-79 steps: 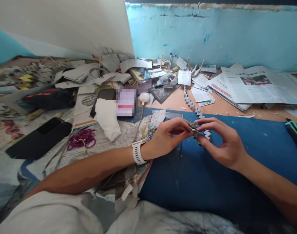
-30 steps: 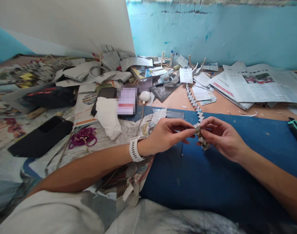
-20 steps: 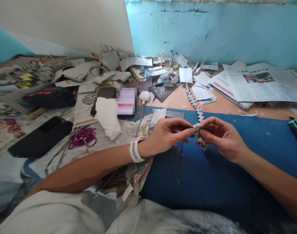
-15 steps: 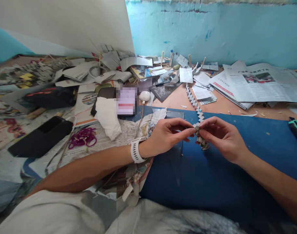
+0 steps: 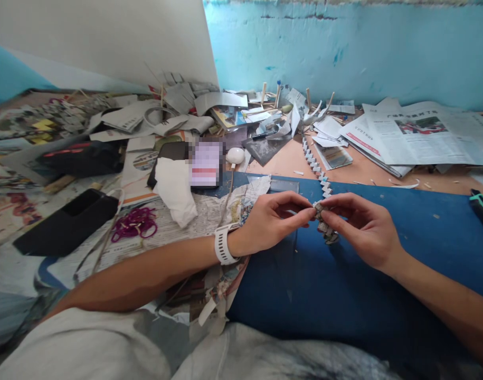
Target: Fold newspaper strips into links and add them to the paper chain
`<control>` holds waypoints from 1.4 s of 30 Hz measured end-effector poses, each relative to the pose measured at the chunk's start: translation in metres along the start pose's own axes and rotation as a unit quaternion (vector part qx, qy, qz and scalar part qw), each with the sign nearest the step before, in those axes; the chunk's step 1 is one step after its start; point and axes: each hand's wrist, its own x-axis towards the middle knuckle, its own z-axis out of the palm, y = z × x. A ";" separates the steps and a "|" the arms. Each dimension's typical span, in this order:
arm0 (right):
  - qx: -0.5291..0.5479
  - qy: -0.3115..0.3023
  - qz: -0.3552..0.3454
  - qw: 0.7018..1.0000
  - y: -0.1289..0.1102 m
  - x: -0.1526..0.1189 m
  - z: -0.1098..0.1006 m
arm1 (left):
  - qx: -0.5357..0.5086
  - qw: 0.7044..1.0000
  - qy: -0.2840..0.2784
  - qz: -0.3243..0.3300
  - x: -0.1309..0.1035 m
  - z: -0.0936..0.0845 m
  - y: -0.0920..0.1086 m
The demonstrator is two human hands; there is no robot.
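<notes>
Between my two hands is a folded newspaper chain (image 5: 325, 188), woven in a zigzag. It runs from the papers at the back down to my fingertips, and a thicker grey folded end (image 5: 329, 233) hangs just below them. My left hand (image 5: 281, 219), with a white watch on its wrist, pinches the chain from the left. From the right, my right hand (image 5: 362, 228) pinches the same spot between thumb and forefinger. The fingertips nearly meet and hide the links between them. Under both hands lies a dark blue mat (image 5: 344, 301).
Small paper pieces (image 5: 333, 157) and wooden sticks lie behind the mat. A newspaper (image 5: 431, 134) is at the back right. To the left are a lit phone (image 5: 205, 164), white tissue (image 5: 176, 192), purple cord (image 5: 136, 224) and a black case (image 5: 67, 221). A green-and-black tool (image 5: 482, 208) is at the right edge.
My right hand has shifted slightly left and lower, still pinching the chain. At the chain's far end the small papers have tilted and moved. My left hand has hardly moved.
</notes>
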 end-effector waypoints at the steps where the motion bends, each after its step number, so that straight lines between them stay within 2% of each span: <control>1: 0.002 -0.002 -0.001 1.000 0.000 0.000 0.000 | 0.000 1.000 -0.002 -0.002 0.000 0.000 0.000; 8: -0.074 0.036 -0.061 0.995 -0.001 -0.005 0.003 | -0.019 1.000 -0.005 0.013 0.001 0.000 -0.001; 11: -0.075 0.048 -0.061 0.994 -0.001 -0.005 0.003 | -0.022 0.999 -0.012 0.032 0.001 0.000 -0.001; 19: -0.102 0.014 -0.100 0.990 -0.004 -0.005 0.003 | -0.012 0.998 0.004 0.062 0.001 0.000 -0.008; 23: -0.103 0.023 -0.083 0.991 -0.005 -0.006 0.003 | 0.000 0.996 0.006 0.088 0.000 0.000 -0.008; 28: -0.091 0.008 -0.035 0.995 -0.006 -0.006 -0.001 | 0.074 0.986 -0.044 0.141 0.000 -0.005 -0.005; 30: -0.063 -0.004 -0.012 0.998 -0.008 -0.005 -0.003 | 0.131 0.970 -0.064 0.194 0.002 -0.010 -0.004; 34: 0.000 -0.017 0.023 1.000 -0.010 0.000 -0.006 | 0.236 0.916 -0.116 0.302 0.007 -0.023 -0.003; 42: 0.041 -0.033 0.044 0.998 -0.010 0.001 -0.005 | 0.379 0.812 -0.099 0.432 0.009 -0.036 -0.003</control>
